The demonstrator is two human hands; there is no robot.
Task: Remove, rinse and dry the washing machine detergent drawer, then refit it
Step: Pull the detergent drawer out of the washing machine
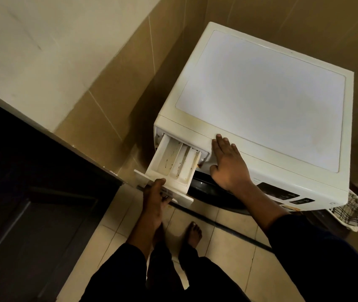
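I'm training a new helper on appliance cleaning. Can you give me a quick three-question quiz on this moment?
1. True or false: the detergent drawer sits fully shut in the washing machine.
2. Where is the right hand? A) gripping the drawer B) flat on the machine beside the drawer opening C) hanging at the person's side
3. Fill in: the ___ hand grips the drawer's front panel.

Key: 1 false, it is pulled out; 2 B; 3 left hand.
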